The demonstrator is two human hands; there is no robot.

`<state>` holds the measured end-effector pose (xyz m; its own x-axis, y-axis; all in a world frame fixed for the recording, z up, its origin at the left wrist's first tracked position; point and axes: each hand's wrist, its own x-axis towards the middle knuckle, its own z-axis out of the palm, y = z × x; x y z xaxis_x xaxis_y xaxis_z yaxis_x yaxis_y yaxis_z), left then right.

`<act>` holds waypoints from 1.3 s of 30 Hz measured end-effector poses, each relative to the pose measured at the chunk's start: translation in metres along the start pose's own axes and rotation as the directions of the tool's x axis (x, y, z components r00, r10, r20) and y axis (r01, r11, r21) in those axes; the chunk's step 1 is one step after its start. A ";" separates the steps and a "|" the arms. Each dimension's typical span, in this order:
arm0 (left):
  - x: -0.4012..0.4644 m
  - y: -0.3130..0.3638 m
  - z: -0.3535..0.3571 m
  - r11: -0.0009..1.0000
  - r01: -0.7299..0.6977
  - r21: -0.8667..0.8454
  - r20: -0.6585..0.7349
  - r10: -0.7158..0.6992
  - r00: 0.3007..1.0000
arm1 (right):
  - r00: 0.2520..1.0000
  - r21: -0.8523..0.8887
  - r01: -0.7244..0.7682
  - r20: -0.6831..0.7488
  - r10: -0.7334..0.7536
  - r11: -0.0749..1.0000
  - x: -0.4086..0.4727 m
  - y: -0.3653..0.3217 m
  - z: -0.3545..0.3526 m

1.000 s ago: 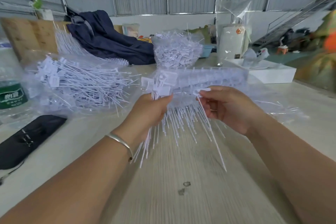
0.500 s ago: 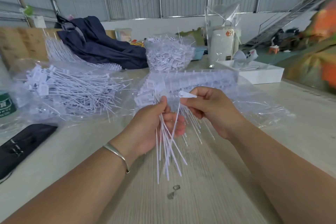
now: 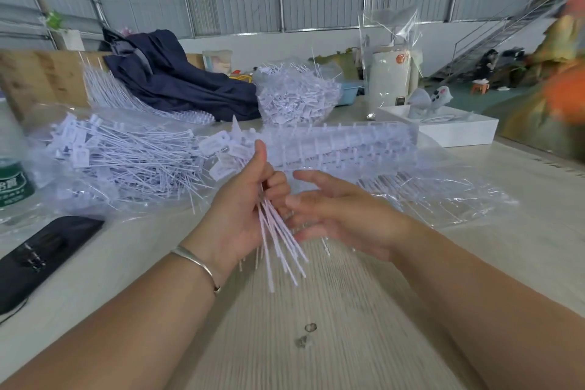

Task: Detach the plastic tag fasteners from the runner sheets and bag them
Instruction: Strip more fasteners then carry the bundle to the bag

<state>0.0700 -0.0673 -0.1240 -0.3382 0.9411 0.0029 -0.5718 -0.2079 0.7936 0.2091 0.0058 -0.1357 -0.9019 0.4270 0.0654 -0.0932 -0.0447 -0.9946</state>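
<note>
**Loose fasteners bunched in the left hand over the table**

The pale wooden table (image 3: 316,326) runs away from me, crowded at its far side. On the left a clear bag (image 3: 50,193) lies flat, heaped with loose fasteners (image 3: 126,165). Behind it sprawls a dark blue jacket (image 3: 177,79), and beside that another clear bag mounded with fasteners (image 3: 297,95). Across the middle, just beyond the hands, lie the runner sheets (image 3: 348,142), white rows of tags on crinkled clear plastic. A white box (image 3: 452,133) sits far right, a dark case (image 3: 38,260) near left, a green-labelled bottle (image 3: 12,174) at the left edge.

The left hand (image 3: 237,215), a silver bangle (image 3: 196,263) on its wrist, grips a bundle of detached fasteners (image 3: 278,241), tag heads up and thin tails fanning down towards the table. The right hand (image 3: 342,215) hangs open just beside it, fingers (image 3: 310,177) straight, their tips touching the bundle.
</note>
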 end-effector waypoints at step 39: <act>0.027 0.056 -0.072 0.816 -0.433 0.384 -0.711 0.560 0.425 | 0.795 -0.955 0.089 -0.103 -0.598 0.283 0.173 -0.071 0.096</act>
<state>-0.0244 -0.0728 -0.1232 -0.9955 0.0934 0.0128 -0.0332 -0.4747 0.8795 0.0194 -0.0037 -0.0457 -0.6181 0.4592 0.6381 0.2959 0.8879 -0.3523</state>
